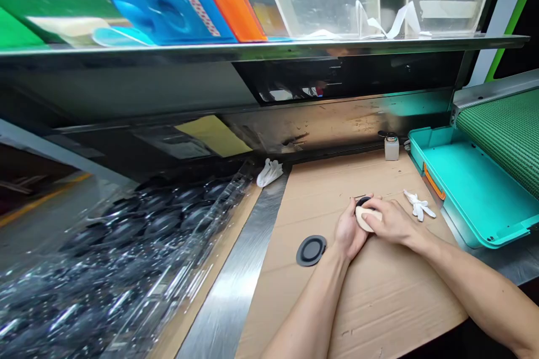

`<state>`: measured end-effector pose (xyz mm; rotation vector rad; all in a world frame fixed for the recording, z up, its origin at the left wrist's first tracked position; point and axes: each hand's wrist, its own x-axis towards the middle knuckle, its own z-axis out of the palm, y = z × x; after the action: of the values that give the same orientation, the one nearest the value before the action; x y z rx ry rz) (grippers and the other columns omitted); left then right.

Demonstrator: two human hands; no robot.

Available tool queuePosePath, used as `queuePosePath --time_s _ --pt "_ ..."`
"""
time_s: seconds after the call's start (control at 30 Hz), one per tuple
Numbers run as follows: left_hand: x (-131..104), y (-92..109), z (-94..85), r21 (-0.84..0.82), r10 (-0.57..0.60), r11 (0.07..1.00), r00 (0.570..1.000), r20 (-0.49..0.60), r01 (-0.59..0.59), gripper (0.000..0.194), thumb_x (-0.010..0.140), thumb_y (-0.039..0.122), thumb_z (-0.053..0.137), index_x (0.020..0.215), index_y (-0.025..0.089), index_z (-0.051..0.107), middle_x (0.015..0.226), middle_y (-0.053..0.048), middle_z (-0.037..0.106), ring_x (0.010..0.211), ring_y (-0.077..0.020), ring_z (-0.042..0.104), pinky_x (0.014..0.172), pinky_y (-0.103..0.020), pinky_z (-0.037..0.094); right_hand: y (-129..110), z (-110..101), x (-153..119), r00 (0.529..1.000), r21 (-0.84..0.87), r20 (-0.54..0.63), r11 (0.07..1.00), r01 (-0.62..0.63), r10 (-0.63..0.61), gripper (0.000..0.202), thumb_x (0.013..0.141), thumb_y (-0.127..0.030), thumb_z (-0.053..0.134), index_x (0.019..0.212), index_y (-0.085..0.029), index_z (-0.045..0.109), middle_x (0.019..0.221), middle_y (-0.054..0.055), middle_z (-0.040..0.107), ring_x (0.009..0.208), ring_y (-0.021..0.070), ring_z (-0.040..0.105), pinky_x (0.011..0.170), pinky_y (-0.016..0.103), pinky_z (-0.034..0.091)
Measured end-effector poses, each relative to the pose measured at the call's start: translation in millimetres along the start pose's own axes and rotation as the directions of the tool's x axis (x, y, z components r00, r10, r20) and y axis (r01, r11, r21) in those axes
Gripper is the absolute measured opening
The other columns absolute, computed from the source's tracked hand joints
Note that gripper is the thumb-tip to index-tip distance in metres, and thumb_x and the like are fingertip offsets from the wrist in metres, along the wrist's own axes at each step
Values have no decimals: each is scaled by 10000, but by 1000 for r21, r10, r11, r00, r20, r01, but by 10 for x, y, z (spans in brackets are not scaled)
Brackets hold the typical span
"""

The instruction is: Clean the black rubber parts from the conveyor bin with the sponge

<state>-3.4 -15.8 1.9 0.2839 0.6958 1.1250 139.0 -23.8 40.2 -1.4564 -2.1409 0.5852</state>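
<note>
Head view, lower centre: left hand (349,231) cups a black disc (362,201); right hand (389,220) presses a cloth pad (366,217) onto it. Disc appears light, flexible; grip its rim.

Cardboard-covered bench (379,291) bears a black disc (310,251), bottle (391,146), teal tray (475,190).

From where I stand, nothing here can be read. The small white bottle (391,147) at the back of the tabletop shows no legible label. The blue tray (168,11) on the shelf carries a strip of red-and-white patterned tape (201,10), but no letters or numbers come clear on it.
</note>
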Motion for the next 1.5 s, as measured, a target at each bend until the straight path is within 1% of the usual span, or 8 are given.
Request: queuePosePath --time_s 0.23,0.43,0.6,0.77,0.87,0.97,1.2,1.5 --pt "-17 -3 17 -62 4 998 1000 -3 -4 405 1045 358 374 1100 120 699 1208 -156 714 1197 -249 651 1056 -431 549 -47 236 50 984 -290 -96 941 -174 153 423 1040 -435 393 1404 -299 560 1009 92 767 841 271 718 721 328 465" --pt "-52 150 37 -99 27 995 999 -18 -28 341 1039 323 398 1087 135 678 1102 -148 724 1097 -257 693 939 -465 606 87 42 91 952 -165 -202 950 -265 230 388 1039 -463 420 1364 -328 583 1094 54 762 958 260 709 766 317 463" --pt "-155 453 33 -183 98 976 991 -92 -114 351 1044 376 418 1032 120 657 1067 -143 704 1006 -218 712 845 -348 633 162 -104 51 985 -250 -115 956 -155 130 380 1071 -432 340 1179 -278 670 1067 57 745 994 238 672 844 324 451" --pt "-281 631 -5 -256 6 966 997 -73 -25 540 1053 526 283 859 124 586 740 -39 580 508 -41 528 407 -98 445 267 -343 25 958 -609 -246 746 -269 145 343 1009 -399 458 1135 -171 681 1166 197 671 1134 359 584 868 430 466" --pt "-300 631 32 -229 -44 973 997 -59 30 452 1079 386 269 817 138 542 660 -6 518 461 -30 484 384 -79 404 364 -433 16 939 -656 -161 678 -331 303 285 958 -349 513 1048 -153 700 1061 212 692 992 360 649 754 414 482" --pt "-295 603 88 -187 -72 981 993 -93 54 358 1064 277 332 857 112 574 692 -46 593 502 -55 566 435 -100 474 442 -438 39 931 -630 -100 701 -333 352 265 966 -291 469 954 -156 696 940 192 709 843 308 682 699 375 465" --pt "-288 525 104 -132 -20 991 996 -87 9 178 971 202 491 938 84 620 1017 -180 739 845 -219 751 641 -254 627 275 -361 91 972 -171 -230 982 -81 40 221 1003 -352 443 945 -207 600 905 72 716 818 217 664 701 294 422" --pt "-283 344 121 -113 -88 989 993 74 96 306 993 263 367 965 100 625 959 -184 704 842 -268 725 665 -391 627 38 -124 -10 958 68 -248 984 162 -141 172 977 -324 514 982 -206 640 945 48 723 850 184 659 755 266 450"
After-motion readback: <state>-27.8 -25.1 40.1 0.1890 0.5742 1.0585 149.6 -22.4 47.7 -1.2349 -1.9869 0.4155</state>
